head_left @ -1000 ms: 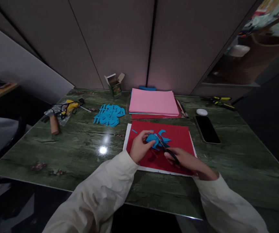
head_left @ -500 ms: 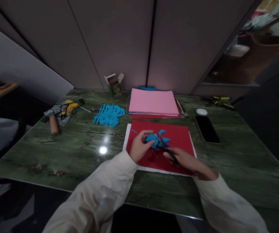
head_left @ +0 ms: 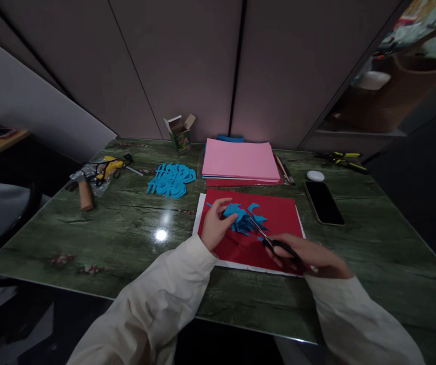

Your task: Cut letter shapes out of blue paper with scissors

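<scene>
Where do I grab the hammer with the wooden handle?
Grip the wooden handle near its free end, reaching from the near side of the table: it points that way, while the metal head lies at the far end beside a clear plastic bag.

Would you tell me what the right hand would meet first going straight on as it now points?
Probably the blue paper: the scissors in the right hand point there, though depth is unclear.
</scene>
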Demonstrator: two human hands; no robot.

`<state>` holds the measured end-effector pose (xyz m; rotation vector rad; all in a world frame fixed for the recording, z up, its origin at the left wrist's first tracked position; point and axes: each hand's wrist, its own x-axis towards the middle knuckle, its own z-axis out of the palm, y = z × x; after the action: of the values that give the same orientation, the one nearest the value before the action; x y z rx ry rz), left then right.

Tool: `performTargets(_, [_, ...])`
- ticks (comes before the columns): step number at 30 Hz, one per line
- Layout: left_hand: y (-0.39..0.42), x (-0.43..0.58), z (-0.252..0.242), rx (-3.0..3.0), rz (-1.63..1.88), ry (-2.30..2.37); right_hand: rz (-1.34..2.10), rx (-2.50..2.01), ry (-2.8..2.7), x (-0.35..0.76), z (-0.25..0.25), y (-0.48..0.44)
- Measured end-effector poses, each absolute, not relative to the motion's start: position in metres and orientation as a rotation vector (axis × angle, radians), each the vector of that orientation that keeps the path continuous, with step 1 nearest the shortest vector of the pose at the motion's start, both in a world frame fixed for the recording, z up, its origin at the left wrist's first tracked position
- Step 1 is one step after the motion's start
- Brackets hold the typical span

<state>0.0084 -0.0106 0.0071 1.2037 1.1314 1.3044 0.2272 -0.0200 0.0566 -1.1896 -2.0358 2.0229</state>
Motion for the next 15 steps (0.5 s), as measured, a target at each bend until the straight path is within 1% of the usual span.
performTargets(3, [-0.009, 0.008, 0.005, 1.144, 1.317, 1.1, 1.97, -1.077, -1.91, 0.231, 0.059, -0.017])
performTargets(8, [-0.009, 0.009, 0.003, 1.12, 1.267, 1.072, 1.528, -1.324, -1.716, 0.213, 0.043, -0.012])
performTargets(10, [-0.011, 0.01, 0.003, 1.144, 1.215, 1.067, 1.411, -1.359, -1.637, 0.206, 0.034, -0.012])
performTargets(15, [-0.017, 0.014, 0.002, 1.273, 0.979, 0.997, 1.411, -1.318, -1.568, 0.2, 0.02, -0.015])
